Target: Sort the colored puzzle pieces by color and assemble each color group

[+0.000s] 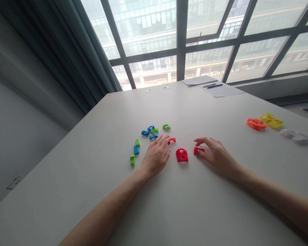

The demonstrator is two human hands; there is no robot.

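Observation:
My left hand (156,156) lies low over the table, fingers stretched forward and apart from the thumb. Its fingertips are beside a small red plastic piece (171,140), partly hidden by them. My right hand (217,157) curves around another small red piece (199,150). The thumb is against or right beside that piece, while a gap shows between it and the index finger. Between the hands sits a larger red block (182,155) with square openings, apparently made of joined pieces. Beyond my left hand are several blue pieces (145,133) and a green piece (166,127).
Left of my left hand, a blue piece (136,150) lies between two green pieces (132,160). Orange (256,124), yellow (271,121) and white (294,136) pieces sit at the right. Papers (227,91) and pens (214,86) lie on the table's (118,112) far side, near the window.

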